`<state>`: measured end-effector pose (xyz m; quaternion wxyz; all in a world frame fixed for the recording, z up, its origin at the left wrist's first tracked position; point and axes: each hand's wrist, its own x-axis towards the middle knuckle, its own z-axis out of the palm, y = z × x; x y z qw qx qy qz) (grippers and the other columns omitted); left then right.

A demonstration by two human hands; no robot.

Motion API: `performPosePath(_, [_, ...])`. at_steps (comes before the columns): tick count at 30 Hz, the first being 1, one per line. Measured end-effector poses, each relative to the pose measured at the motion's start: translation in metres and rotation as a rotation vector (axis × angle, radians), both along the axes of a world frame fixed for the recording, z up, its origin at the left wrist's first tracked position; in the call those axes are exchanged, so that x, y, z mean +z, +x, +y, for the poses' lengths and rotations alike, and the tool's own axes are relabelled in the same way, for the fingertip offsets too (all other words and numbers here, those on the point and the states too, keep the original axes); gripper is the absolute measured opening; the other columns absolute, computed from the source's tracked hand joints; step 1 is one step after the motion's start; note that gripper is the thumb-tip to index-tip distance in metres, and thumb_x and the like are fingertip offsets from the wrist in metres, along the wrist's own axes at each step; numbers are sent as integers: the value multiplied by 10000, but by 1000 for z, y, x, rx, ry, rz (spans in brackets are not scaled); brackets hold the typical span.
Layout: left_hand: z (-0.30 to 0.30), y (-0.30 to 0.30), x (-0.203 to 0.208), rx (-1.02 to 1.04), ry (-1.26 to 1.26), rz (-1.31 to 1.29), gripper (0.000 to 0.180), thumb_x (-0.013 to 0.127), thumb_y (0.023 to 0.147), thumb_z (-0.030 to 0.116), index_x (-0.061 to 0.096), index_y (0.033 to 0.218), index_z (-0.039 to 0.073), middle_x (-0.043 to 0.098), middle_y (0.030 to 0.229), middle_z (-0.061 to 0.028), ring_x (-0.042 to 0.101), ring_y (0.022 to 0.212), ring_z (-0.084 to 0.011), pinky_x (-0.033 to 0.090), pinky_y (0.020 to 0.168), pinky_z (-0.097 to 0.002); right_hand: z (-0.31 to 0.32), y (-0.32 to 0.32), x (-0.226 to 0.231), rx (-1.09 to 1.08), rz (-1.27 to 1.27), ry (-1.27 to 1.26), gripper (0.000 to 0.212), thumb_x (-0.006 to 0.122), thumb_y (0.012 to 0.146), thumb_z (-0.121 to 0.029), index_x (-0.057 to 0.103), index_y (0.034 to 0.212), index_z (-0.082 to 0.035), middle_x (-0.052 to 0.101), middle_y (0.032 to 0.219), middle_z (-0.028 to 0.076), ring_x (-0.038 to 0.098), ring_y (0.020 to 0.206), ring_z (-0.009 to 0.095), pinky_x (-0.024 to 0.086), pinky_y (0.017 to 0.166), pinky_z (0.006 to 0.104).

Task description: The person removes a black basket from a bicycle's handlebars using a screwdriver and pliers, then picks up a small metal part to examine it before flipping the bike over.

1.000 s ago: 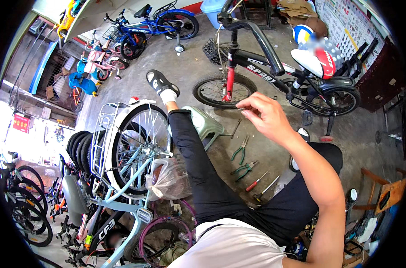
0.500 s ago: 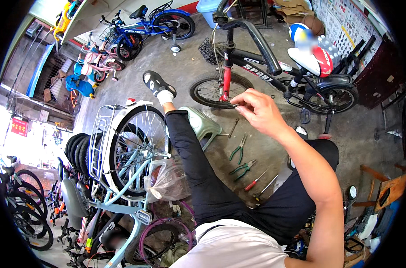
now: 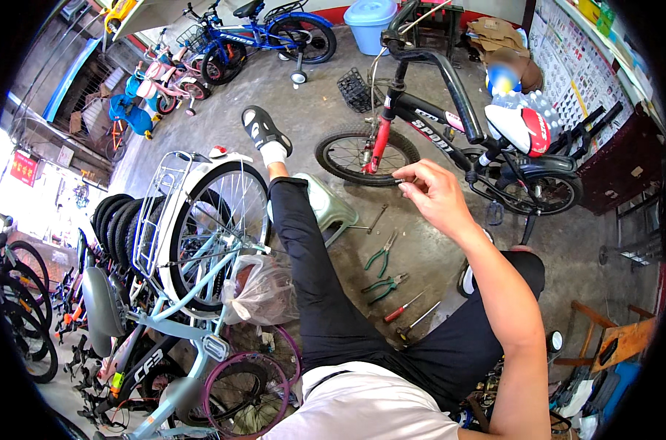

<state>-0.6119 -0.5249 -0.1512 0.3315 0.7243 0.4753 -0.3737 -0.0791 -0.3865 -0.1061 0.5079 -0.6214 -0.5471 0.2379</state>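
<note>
My right hand [image 3: 437, 192] is raised over the floor, thumb and forefinger pinched together. A tiny dark thing seems to lie at the fingertips, too small to name. Just beyond them is the front wheel [image 3: 347, 176] of a black and red children's bicycle [image 3: 428, 121], which stands upright with its handlebar toward me. I cannot tell whether the fingers touch the tyre. My left hand is out of view. On the floor between my legs lie two green-handled pliers [image 3: 379, 257] [image 3: 385, 287], a red-handled screwdriver [image 3: 403, 306] and another long thin tool [image 3: 421, 318].
A pale green stool [image 3: 329, 205] and a wrench [image 3: 377, 218] are by my left leg. Left stands a light blue bicycle [image 3: 193, 312] with a plastic bag [image 3: 263, 290] and purple rims [image 3: 214, 400]. A blue bicycle [image 3: 252, 33] and blue bucket [image 3: 373, 33] stand at the back.
The view has shifted, showing more of the back wall and bucket. My right hand stays pinched near the front wheel, and the tools lie as before.
</note>
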Motion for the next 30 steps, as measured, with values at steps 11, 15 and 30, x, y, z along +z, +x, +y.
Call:
performPosePath(11, [20, 5, -10, -56, -12, -27, 289, 605, 938, 294, 789, 1007, 81, 770, 945, -170, 756, 931, -364, 595, 806, -507, -6, 2, -7, 4, -98, 21, 180, 731, 902, -51, 727, 1081, -56, 684, 949, 86, 711, 857, 240, 563, 760, 360])
performPosePath(15, [31, 6, -15, -78, -17, -36, 290, 606, 936, 294, 790, 1009, 83, 771, 951, -169, 756, 933, -366, 595, 808, -509, -7, 2, -2, -11, -124, 18, 166, 725, 897, -58, 727, 1063, -63, 676, 940, 89, 702, 857, 256, 562, 763, 378])
performPosePath(30, [61, 8, -26, -144, -31, -48, 291, 607, 929, 296, 793, 1015, 90, 775, 970, -164, 754, 942, -375, 594, 814, -517, -8, 21, -22, -100, 116, -69, 182, 708, 916, -23, 732, 1097, -18, 707, 958, 73, 725, 780, 158, 565, 708, 322])
